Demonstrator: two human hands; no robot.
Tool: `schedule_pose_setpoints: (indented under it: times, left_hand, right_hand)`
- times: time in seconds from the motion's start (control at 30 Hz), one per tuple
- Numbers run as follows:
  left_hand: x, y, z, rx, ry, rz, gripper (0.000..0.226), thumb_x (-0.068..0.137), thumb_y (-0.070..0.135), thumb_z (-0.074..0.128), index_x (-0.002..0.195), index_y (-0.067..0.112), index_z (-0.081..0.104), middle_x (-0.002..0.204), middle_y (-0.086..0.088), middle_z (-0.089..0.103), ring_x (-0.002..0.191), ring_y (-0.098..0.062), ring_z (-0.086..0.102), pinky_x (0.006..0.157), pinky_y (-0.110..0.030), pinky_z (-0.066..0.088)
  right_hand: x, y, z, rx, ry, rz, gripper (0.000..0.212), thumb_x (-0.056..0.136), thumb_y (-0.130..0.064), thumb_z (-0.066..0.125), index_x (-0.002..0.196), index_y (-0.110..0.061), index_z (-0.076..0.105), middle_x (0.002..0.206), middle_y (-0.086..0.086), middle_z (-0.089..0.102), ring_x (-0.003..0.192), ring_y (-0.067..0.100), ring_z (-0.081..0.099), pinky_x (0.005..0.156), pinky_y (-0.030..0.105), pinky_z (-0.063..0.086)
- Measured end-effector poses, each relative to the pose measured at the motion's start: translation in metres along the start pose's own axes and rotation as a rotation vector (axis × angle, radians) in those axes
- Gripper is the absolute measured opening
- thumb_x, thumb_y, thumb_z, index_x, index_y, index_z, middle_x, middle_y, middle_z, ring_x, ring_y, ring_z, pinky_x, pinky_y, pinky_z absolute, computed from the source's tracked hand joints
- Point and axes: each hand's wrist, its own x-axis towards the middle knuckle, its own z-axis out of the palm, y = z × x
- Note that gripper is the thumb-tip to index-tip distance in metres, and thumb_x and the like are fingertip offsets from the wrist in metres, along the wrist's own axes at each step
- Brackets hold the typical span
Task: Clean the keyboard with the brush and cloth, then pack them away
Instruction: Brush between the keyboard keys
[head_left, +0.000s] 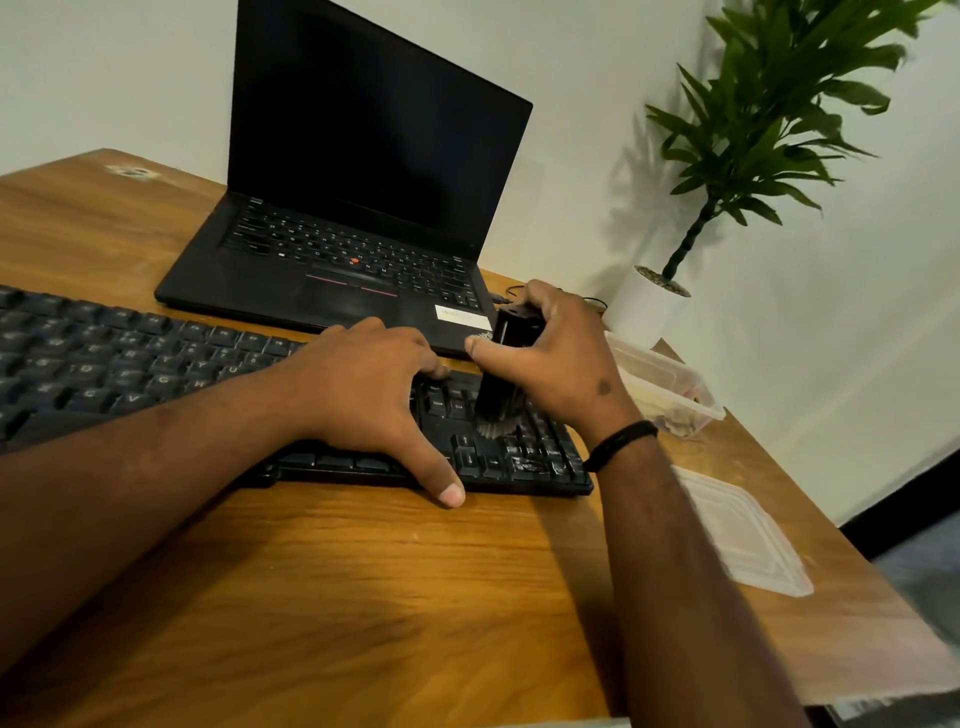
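Keyboard (156, 364) under flat left hand (363, 384); right hand (561, 358) grips brush (506, 364).

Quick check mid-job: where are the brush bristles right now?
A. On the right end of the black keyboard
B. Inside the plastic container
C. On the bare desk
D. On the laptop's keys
A: the right hand grips the brush upright, bristles down on the right-end keys of the keyboard, which the left hand rests on.

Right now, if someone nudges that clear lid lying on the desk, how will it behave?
The clear lid looks thin and moulded, so it is probably light and would flex if lifted by one corner. It lies flat on the smooth wooden desk, so a push would likely slide it, not tip it. It sits near the desk's right edge and could slip off.
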Motion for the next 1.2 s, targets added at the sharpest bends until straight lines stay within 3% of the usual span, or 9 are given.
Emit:
schedule_pose_setpoints:
  times: [0.2, 0.3, 0.43, 0.57, 0.63, 0.73, 0.87, 1.07, 1.2]
  left_hand:
    - [0.0, -0.001, 0.0, -0.014, -0.008, 0.002, 0.143, 0.023, 0.103, 0.046, 0.149, 0.035, 0.04, 0.148, 0.02, 0.038, 0.131, -0.013, 0.036, 0.108, -0.041, 0.033]
    - [-0.001, 0.0, 0.0, -0.01, -0.008, 0.007, 0.144, 0.023, 0.103, 0.045, 0.149, 0.035, 0.04, 0.148, 0.02, 0.038, 0.13, -0.012, 0.036, 0.108, -0.041, 0.034]
    - [-0.001, 0.0, 0.0, 0.0, -0.009, 0.008, 0.141, 0.028, 0.102, 0.056, 0.149, 0.031, 0.04, 0.148, 0.019, 0.039, 0.129, -0.013, 0.037, 0.107, -0.04, 0.037]
    - [-0.002, -0.001, 0.0, -0.016, -0.004, 0.018, 0.133, 0.037, 0.097, 0.063, 0.151, 0.032, 0.04, 0.148, 0.018, 0.039, 0.13, -0.014, 0.036, 0.109, -0.041, 0.033]
    - [-0.002, -0.001, 0.0, -0.022, -0.011, 0.021, 0.132, 0.038, 0.096, 0.063, 0.151, 0.031, 0.039, 0.148, 0.018, 0.039, 0.13, -0.014, 0.036, 0.111, -0.042, 0.032]
    - [-0.002, -0.001, 0.0, -0.013, -0.013, 0.027, 0.131, 0.04, 0.097, 0.063, 0.151, 0.031, 0.039, 0.148, 0.017, 0.039, 0.13, -0.015, 0.036, 0.111, -0.043, 0.032]
    - [-0.003, -0.001, -0.001, -0.012, -0.015, 0.029, 0.13, 0.04, 0.097, 0.062, 0.15, 0.032, 0.04, 0.148, 0.016, 0.04, 0.13, -0.015, 0.037, 0.109, -0.042, 0.032]
    - [-0.003, -0.002, -0.001, -0.014, -0.015, 0.032, 0.131, 0.038, 0.097, 0.062, 0.15, 0.032, 0.04, 0.149, 0.015, 0.041, 0.131, -0.016, 0.038, 0.109, -0.043, 0.031]
    - [-0.004, -0.001, -0.002, -0.013, -0.015, 0.03, 0.131, 0.038, 0.097, 0.063, 0.15, 0.032, 0.041, 0.147, 0.014, 0.042, 0.131, -0.017, 0.038, 0.107, -0.042, 0.032]
  right_hand:
    - [-0.004, 0.026, -0.026, -0.442, 0.079, 0.227, 0.037, 0.071, -0.055, 0.071, 0.085, -0.024, 0.055, 0.078, -0.007, 0.056, 0.082, 0.019, 0.06, 0.071, 0.036, 0.055]
    - [-0.004, 0.018, -0.02, -0.333, 0.025, 0.112, 0.039, 0.072, -0.056, 0.074, 0.077, -0.022, 0.054, 0.072, -0.011, 0.056, 0.071, 0.01, 0.057, 0.058, 0.025, 0.049]
    - [-0.006, -0.009, 0.005, 0.098, -0.01, -0.028, 0.038, 0.074, -0.043, 0.081, 0.072, -0.021, 0.049, 0.067, -0.011, 0.051, 0.059, 0.002, 0.045, 0.05, 0.014, 0.037]
    - [-0.006, 0.006, -0.004, -0.214, 0.113, 0.132, 0.032, 0.076, -0.048, 0.072, 0.09, -0.025, 0.053, 0.079, -0.012, 0.056, 0.076, 0.01, 0.058, 0.063, 0.026, 0.048]
    - [-0.013, 0.014, -0.015, -0.451, 0.194, 0.227, 0.039, 0.077, -0.047, 0.069, 0.104, -0.021, 0.057, 0.082, -0.01, 0.055, 0.081, 0.018, 0.059, 0.063, 0.028, 0.042]
    - [-0.026, 0.004, -0.01, -0.34, 0.214, 0.198, 0.04, 0.08, -0.045, 0.071, 0.108, -0.021, 0.055, 0.079, -0.016, 0.054, 0.076, 0.008, 0.059, 0.06, 0.02, 0.041]
    - [-0.04, -0.017, 0.006, 0.027, 0.256, 0.174, 0.03, 0.079, -0.036, 0.076, 0.081, -0.029, 0.047, 0.07, -0.014, 0.053, 0.065, -0.004, 0.053, 0.055, 0.011, 0.041]
    - [-0.044, -0.006, -0.014, -0.361, 0.308, 0.36, 0.042, 0.079, -0.044, 0.07, 0.106, -0.019, 0.048, 0.085, -0.007, 0.058, 0.084, 0.021, 0.062, 0.069, 0.033, 0.054]
    - [-0.043, -0.019, -0.005, -0.167, 0.19, 0.299, 0.031, 0.078, -0.042, 0.072, 0.093, -0.023, 0.052, 0.076, -0.012, 0.058, 0.068, 0.003, 0.056, 0.054, 0.014, 0.04]
